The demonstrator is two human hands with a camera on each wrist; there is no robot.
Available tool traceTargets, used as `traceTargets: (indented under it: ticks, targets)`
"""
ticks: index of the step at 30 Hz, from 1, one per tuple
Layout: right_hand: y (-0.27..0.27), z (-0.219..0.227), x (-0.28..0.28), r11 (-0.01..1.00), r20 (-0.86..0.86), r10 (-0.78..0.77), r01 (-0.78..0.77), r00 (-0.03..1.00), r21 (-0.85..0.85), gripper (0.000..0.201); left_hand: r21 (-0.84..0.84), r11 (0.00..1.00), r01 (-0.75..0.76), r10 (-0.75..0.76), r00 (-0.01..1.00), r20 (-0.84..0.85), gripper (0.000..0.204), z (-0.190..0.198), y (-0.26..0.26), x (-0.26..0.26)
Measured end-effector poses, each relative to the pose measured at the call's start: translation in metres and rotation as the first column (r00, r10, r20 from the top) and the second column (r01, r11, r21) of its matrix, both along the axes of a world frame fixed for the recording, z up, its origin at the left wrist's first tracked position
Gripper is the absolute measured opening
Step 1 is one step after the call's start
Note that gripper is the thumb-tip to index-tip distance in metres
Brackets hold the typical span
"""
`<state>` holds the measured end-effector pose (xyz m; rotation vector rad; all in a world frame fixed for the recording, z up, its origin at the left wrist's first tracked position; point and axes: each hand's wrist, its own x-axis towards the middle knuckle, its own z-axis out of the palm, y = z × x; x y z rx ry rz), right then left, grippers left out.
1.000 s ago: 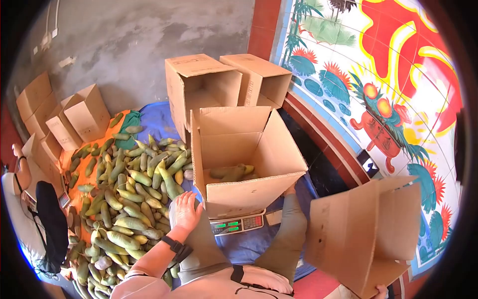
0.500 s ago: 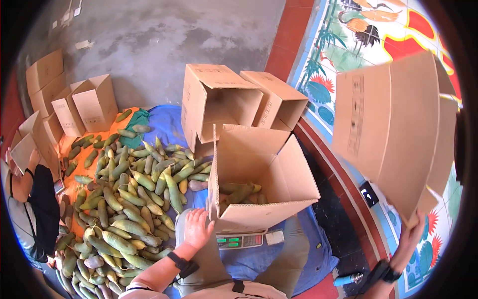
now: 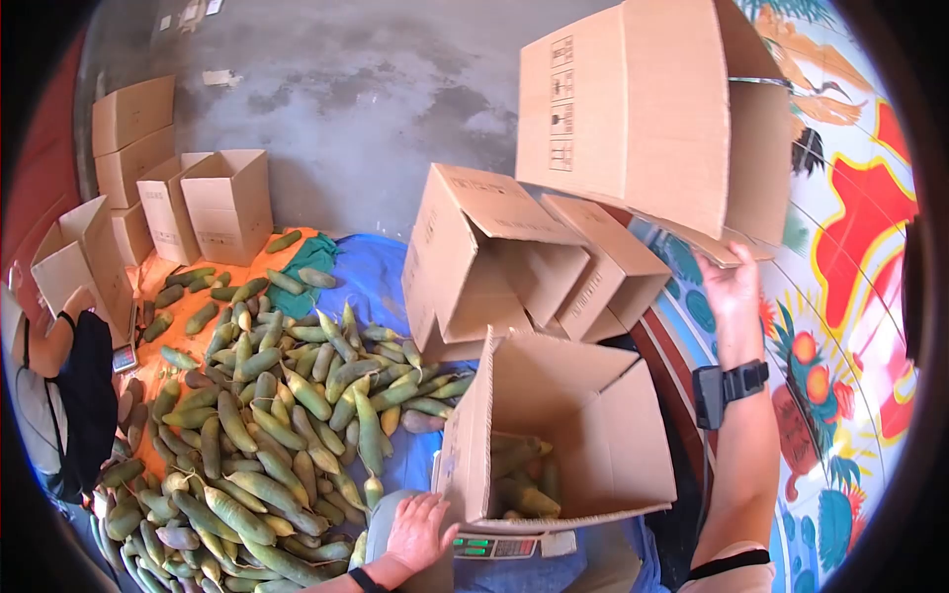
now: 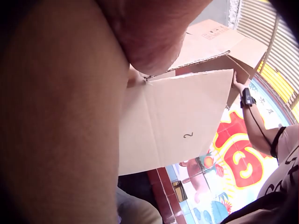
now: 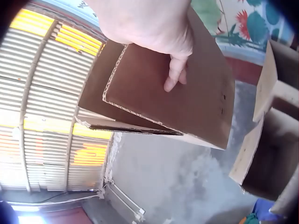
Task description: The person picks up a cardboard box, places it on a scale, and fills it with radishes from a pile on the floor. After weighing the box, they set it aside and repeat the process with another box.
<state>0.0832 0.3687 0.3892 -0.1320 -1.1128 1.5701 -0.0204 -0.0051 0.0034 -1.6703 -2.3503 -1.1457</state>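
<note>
My right hand [image 3: 733, 282] grips the lower flap edge of an empty cardboard box [image 3: 623, 99], raised on its side at the upper right. In the right wrist view, its fingers [image 5: 174, 77] lie against the cardboard. My left hand [image 3: 417, 534] rests by my knee, fingers loosely extended, beside the near left corner of an open cardboard box [image 3: 603, 474]. That box stands on a digital scale [image 3: 499, 547] with lit green numbers, and several long green radishes [image 3: 529, 494] lie in its bottom.
A big heap of green radishes [image 3: 267, 435] spreads over orange and blue sheets at the left. Two cardboard boxes [image 3: 504, 212] lie on their sides beyond the scale. More boxes [image 3: 227, 212] stand by the grey wall. Another person [image 3: 59, 395] handles a box at far left.
The right hand has lifted the box from low at the right up and across toward the far boxes. The left hand stays beside the box on the scale. The head view has shifted.
</note>
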Motion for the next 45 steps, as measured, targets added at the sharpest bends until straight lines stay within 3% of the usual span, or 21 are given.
traceTargets:
  ticks: [2,6,11,12,13,15,18,23,25,28,35,38,41,43,45]
  targets:
    - [0.018,-0.008,-0.046,0.988,-0.062,0.115,-0.121,0.991,-0.094,0.038,-0.010,1.000,0.007,-0.007,1.000,-0.011,0.042,-0.003,0.001,-0.003]
    - [0.037,-0.025,-0.129,0.970,-0.070,0.233,-0.237,0.970,-0.057,0.035,0.061,0.998,-0.024,0.018,0.995,0.094,0.041,0.018,-0.003,-0.001]
    - [0.077,-0.066,-0.214,0.938,-0.116,0.229,-0.251,0.966,-0.240,0.029,0.003,0.999,-0.032,0.031,0.993,0.115,0.043,0.024,-0.001,-0.006]
    - [0.097,-0.085,-0.224,0.948,-0.058,0.234,-0.241,0.970,-0.206,0.030,-0.014,1.000,-0.024,0.026,0.991,0.129,0.043,0.025,-0.001,-0.008]
    - [0.100,-0.100,-0.231,0.942,0.012,0.170,-0.159,0.985,-0.294,0.031,-0.028,0.999,-0.017,0.021,0.989,0.146,0.043,0.027,-0.001,-0.008]
    - [0.111,-0.138,-0.239,0.927,0.200,0.129,-0.046,0.971,-0.373,0.029,-0.041,0.999,-0.018,0.024,0.987,0.156,0.044,0.027,-0.002,-0.010]
    - [0.104,-0.161,-0.230,0.925,0.439,0.192,-0.012,0.877,-0.380,0.034,-0.059,0.998,-0.023,0.031,0.990,0.134,0.045,0.022,-0.003,-0.010]
    - [0.107,-0.177,-0.204,0.943,0.480,0.211,-0.047,0.852,-0.330,0.036,-0.044,0.999,-0.010,0.015,0.993,0.115,0.045,0.021,0.000,-0.009]
    - [0.101,-0.176,-0.194,0.906,0.580,0.292,-0.027,0.760,-0.422,0.039,-0.048,0.999,-0.017,0.022,0.994,0.108,0.045,0.018,-0.001,-0.006]
    - [0.083,-0.177,-0.187,0.892,0.592,0.366,-0.090,0.718,-0.444,0.040,-0.057,0.998,-0.029,0.034,0.995,0.094,0.045,0.016,-0.001,-0.003]
    - [0.073,-0.187,-0.191,0.893,0.548,0.408,-0.194,0.730,-0.406,0.040,-0.074,0.996,-0.055,0.061,0.995,0.073,0.045,0.019,-0.003,0.002]
    - [0.055,-0.185,-0.201,0.862,0.517,0.500,-0.339,0.695,-0.377,0.041,-0.070,0.996,-0.060,0.065,0.995,0.070,0.045,0.022,-0.001,0.002]
    - [0.036,-0.173,-0.216,0.870,0.521,0.470,-0.274,0.713,-0.410,0.044,-0.048,0.998,-0.039,0.043,0.995,0.087,0.044,0.027,0.000,0.005]
    - [0.034,-0.170,-0.228,0.856,0.480,0.500,-0.331,0.721,-0.396,0.046,-0.047,0.998,-0.036,0.040,0.996,0.086,0.044,0.026,0.001,0.005]
    - [0.030,-0.168,-0.241,0.884,0.426,0.367,-0.168,0.827,-0.436,0.048,-0.053,0.998,-0.031,0.036,0.995,0.089,0.044,0.026,0.000,0.005]
